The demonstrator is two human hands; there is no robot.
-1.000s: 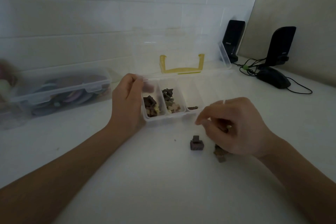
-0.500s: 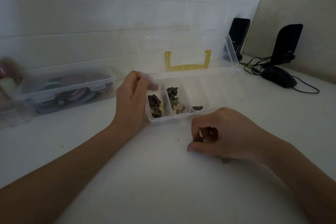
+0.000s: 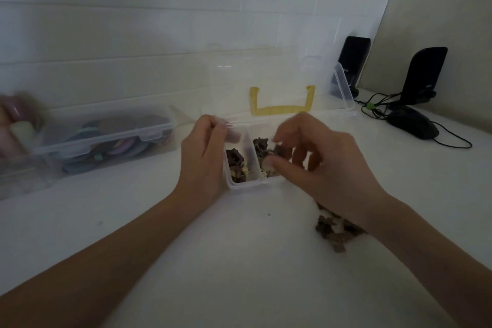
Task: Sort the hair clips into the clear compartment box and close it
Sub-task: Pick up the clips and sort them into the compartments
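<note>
Clear compartment box sits on the white bench, toward its back edge, lid swung up and leaning toward the tiled wall; yellow handle shows through the lid.

Left hand: curled round the box's left end wall, fingertips hooked over the rim at its back left corner. Grip is on the box itself.

Right hand: over the box's front rim, right of the second compartment. Thumb and forefinger pinch a small dark hair clip; the clip is held just above the second compartment from the left, at the fingertips, motion-blurred. Other fingers loosely curled below.

Contents: leftmost compartment holds dark brown and pale clips; second compartment holds a mixed heap, partly hidden by the right hand. Compartments further right are covered by that hand.

Unsorted clips: small brown-and-pale pile on the bench in front of the box, just under the right wrist, partly hidden by it.

Left back of bench: a closed clear case with coloured discs. Right back corner: two black speakers and a black mouse with cables.
</note>
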